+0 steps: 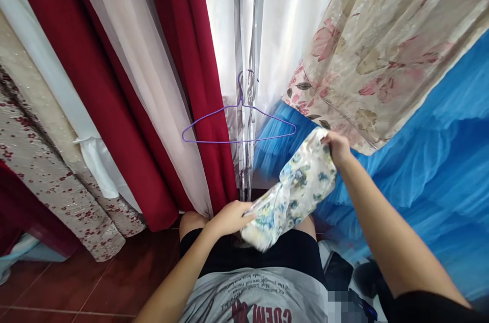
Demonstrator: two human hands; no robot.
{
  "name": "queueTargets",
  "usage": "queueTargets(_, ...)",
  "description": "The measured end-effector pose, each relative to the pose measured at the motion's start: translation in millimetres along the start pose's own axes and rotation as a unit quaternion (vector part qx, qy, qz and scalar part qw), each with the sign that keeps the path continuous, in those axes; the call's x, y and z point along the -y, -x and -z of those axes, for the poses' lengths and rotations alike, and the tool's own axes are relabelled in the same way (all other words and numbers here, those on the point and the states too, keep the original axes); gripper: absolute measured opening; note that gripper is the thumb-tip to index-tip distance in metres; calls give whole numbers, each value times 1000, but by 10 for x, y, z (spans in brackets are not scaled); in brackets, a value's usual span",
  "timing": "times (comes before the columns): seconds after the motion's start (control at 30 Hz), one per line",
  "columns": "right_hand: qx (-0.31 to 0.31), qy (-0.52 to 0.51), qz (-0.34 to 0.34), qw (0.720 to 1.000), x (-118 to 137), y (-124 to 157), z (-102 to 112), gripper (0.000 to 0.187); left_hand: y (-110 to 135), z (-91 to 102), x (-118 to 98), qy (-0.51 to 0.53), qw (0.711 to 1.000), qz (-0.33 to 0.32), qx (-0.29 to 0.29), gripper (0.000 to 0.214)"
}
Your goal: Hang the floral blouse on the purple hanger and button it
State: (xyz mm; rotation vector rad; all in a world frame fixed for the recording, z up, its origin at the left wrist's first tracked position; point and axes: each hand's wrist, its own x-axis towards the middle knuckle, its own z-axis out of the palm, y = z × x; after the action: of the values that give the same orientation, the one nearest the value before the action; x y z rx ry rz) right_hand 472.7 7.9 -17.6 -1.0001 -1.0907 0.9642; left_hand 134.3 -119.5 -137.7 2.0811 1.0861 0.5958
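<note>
A small white cloth with a blue and yellow flower print (296,190) is stretched between my two hands above my lap. My left hand (229,217) grips its lower end near my knees, fingers closed on the fabric. Its upper corner is pinched in my right hand (336,147), which is raised toward the curtains. A purple wire hanger (239,124) hangs empty on a metal bar just beyond the cloth.
Dark red curtains (183,58) and sheer white ones (130,58) hang in front. Blue tulle (439,160) and a beige floral curtain (382,43) fill the right. Wrapped fabric rolls (46,170) lean at the left over a brown tiled floor (76,282).
</note>
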Motion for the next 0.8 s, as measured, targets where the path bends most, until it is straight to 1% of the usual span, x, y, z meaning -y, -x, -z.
queueTargets(0.07,1,1,15,1000,99,-457,-46,25,-41,201,-126,-18,997,-13,-73,29)
queueTargets(0.13,17,13,20,1000,204,-810,-213,27,-72,421,-303,-64,987,-25,-147,33)
queueTargets(0.2,37,42,31,998,297,-1040,-467,26,-73,638,-474,-122,969,-40,-212,33)
queueTargets(0.27,76,76,38,993,360,-1156,-751,24,-39,842,-587,-157,952,-64,-254,32)
queueTargets(0.33,130,97,36,986,379,-1180,-1006,21,24,1030,-607,-176,942,-89,-273,28)
queueTargets(0.4,179,99,32,978,354,-1140,-1193,18,100,1199,-533,-200,932,-101,-284,25)
queueTargets(0.47,227,87,11,970,303,-1059,-1302,17,173,1355,-392,-234,922,-103,-292,24)
queueTargets(0.57,304,74,-44,949,231,-906,-1352,24,266,1604,-138,-289,902,-93,-306,24)
queueTargets(0.63,344,76,-77,933,214,-808,-1340,27,315,1810,11,-343,891,-53,-292,23)
queueTargets(0.7,369,69,-102,921,223,-733,-1310,24,348,2049,122,-402,880,17,-251,22)
queueTargets(0.77,376,56,-116,918,250,-694,-1270,21,350,2299,186,-438,868,85,-220,24)
queueTargets(0.8,374,50,-116,919,267,-689,-1248,20,335,2417,198,-442,863,106,-221,25)
